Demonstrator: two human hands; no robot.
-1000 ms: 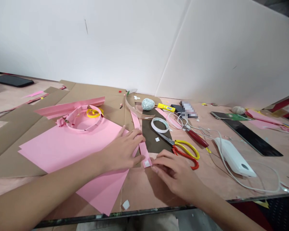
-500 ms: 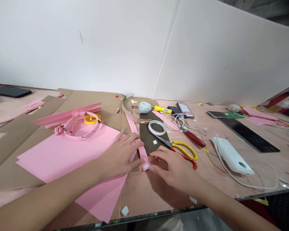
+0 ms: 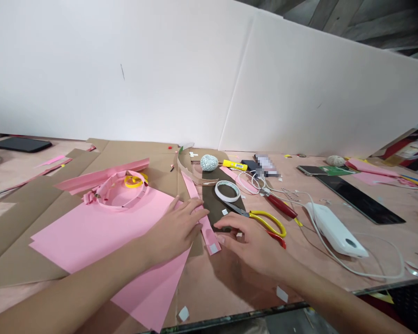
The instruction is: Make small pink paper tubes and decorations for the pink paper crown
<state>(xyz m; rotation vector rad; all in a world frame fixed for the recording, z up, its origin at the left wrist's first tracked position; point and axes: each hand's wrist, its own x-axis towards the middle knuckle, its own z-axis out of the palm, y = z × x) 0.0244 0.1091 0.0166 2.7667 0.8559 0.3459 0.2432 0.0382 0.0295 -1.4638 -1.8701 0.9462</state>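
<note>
My left hand (image 3: pixel 179 227) lies over a narrow pink paper strip (image 3: pixel 206 229), its fingers stretched out and resting across it. A small whitish square, perhaps tape, sits at the strip's near end. Just right of that end is my right hand (image 3: pixel 251 241), with fingers bent and the thumb and index tips slightly apart; nothing is clearly visible between them. Pink paper sheets (image 3: pixel 125 232) lie under my left wrist. Beyond my right hand are scissors (image 3: pixel 264 220) with yellow and red handles and a white tape roll (image 3: pixel 227 191).
A pink paper ring (image 3: pixel 120 204) and yellow roll (image 3: pixel 135 180) are at left. Farther back are a patterned round object (image 3: pixel 209 162) and yellow glue stick (image 3: pixel 234 165). A white power bank (image 3: pixel 336 229) with cable lies right. A white board (image 3: pixel 107 69) stands behind.
My left thumb has drawn back from the strip's near end, which lies more exposed. My right fingertips have come slightly away from that end. The view has tilted up a little.
</note>
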